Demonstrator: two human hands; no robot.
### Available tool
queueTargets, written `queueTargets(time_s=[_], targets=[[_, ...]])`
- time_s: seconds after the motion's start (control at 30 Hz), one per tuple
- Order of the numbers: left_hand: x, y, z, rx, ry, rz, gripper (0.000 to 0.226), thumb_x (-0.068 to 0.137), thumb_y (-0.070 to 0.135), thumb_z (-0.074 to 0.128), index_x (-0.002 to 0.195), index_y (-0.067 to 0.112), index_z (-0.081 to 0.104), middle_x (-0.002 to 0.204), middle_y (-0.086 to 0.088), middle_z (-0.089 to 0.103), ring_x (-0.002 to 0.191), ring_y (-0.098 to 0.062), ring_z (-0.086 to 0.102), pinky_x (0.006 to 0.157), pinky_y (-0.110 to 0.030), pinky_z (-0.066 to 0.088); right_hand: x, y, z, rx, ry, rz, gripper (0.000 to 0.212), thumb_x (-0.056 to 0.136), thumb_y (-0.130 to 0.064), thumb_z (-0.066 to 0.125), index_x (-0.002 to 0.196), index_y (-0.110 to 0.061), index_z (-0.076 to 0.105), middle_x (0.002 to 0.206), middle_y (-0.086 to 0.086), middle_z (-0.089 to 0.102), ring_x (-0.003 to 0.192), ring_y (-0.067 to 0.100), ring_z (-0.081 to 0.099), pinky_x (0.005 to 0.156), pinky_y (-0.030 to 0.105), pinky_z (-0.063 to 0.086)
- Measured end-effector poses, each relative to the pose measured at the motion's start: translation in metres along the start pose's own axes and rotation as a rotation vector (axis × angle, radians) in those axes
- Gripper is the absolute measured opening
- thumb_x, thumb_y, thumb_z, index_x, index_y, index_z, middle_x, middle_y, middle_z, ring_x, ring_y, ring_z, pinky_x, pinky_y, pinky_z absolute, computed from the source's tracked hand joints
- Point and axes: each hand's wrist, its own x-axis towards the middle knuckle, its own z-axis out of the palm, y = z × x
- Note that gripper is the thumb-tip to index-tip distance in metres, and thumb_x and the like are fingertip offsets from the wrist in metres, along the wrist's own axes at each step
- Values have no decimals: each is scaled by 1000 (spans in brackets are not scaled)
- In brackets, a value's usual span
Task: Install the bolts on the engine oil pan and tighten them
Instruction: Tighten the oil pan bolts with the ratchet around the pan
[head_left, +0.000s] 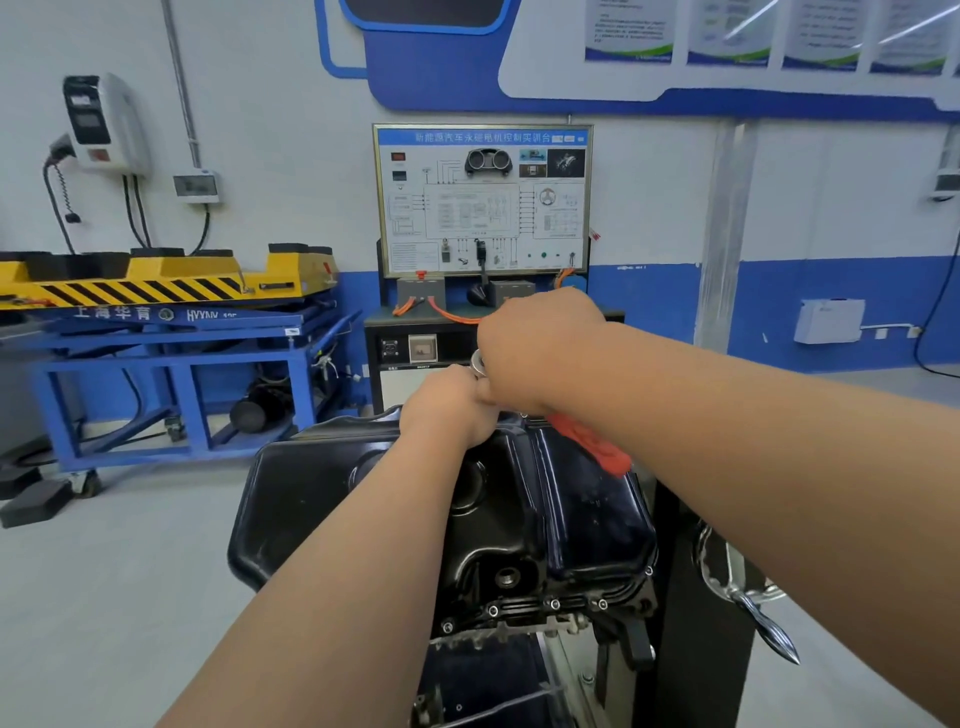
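Oil pan (519, 519) is mounted on the stand, with bolts (555, 604) seated along its near flange; both hands work at its far edge. Right hand (540, 353) is wrapped round the red-handled ratchet (592, 444) near its silver head; left hand (452, 402) is bunched just beneath, its grasp hidden. Risk: an off-axis pull could slip the socket or cross-thread the far bolt
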Motion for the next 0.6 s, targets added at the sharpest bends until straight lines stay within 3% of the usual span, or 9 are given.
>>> queueTargets(time_s=[0.1, 0.17, 0.2, 0.27, 0.33, 0.43, 0.5, 0.6], targets=[[3, 0, 1, -25, 4, -2, 21, 88, 23, 40, 87, 11, 58, 84, -7, 60, 68, -24, 51, 61, -31, 39, -1, 0, -9, -79, -37, -25, 22, 94, -19, 50, 73, -15, 45, 76, 0, 44, 72, 21, 47, 57, 30, 35], [0, -1, 1, -84, 35, -20, 24, 87, 32, 47, 76, 12, 56, 76, -6, 61, 61, -22, 51, 55, -28, 36, -1, 4, -16, -172, -19, -106, 9, 95, -17, 51, 96, -12, 59, 100, 7, 54, 100, 29, 51, 76, 40, 39], [-2, -1, 0, -115, 54, -46, 26, 86, 34, 50, 69, 15, 53, 70, -4, 59, 59, -22, 50, 52, -27, 35, -1, 4, -17, -194, 1, -146, 15, 95, -16, 51, 105, -12, 60, 110, 9, 55, 106, 31, 49, 81, 44, 38], [-3, -2, 0, -101, 69, -31, 23, 86, 25, 47, 64, 18, 50, 67, -3, 54, 56, -19, 46, 49, -26, 30, 0, 2, -14, -158, 35, -167, 8, 93, -12, 50, 93, -12, 58, 95, 6, 55, 89, 26, 51, 69, 35, 40], [0, -1, -1, -102, 56, -37, 18, 85, 16, 43, 73, 15, 57, 71, -4, 56, 60, -19, 49, 48, -26, 31, 0, -1, -10, -74, 4, -85, 18, 93, -21, 49, 77, -16, 44, 72, 1, 42, 70, 22, 45, 57, 31, 37], [6, 2, -2, -165, 3, -31, 12, 90, 17, 50, 93, 15, 61, 90, -5, 63, 81, -25, 59, 60, -28, 45, -4, 0, -11, 205, -212, 82, 44, 98, -41, 36, 65, -12, 39, 62, -1, 42, 58, 20, 47, 65, 32, 39], [3, 1, 0, -105, 56, -58, 10, 87, 15, 49, 81, 18, 56, 77, -1, 57, 72, -24, 55, 57, -27, 40, -3, 0, -8, 242, -251, 112, 45, 99, -39, 35, 62, -16, 40, 61, 0, 45, 57, 19, 46, 67, 34, 40], [-5, -2, 0, -59, 101, -61, 19, 83, 15, 46, 65, 20, 49, 66, -1, 52, 58, -20, 49, 49, -25, 33, -1, -2, -10, 111, -140, 87, 32, 95, -30, 46, 68, -15, 38, 71, -2, 42, 65, 19, 44, 66, 37, 37]])
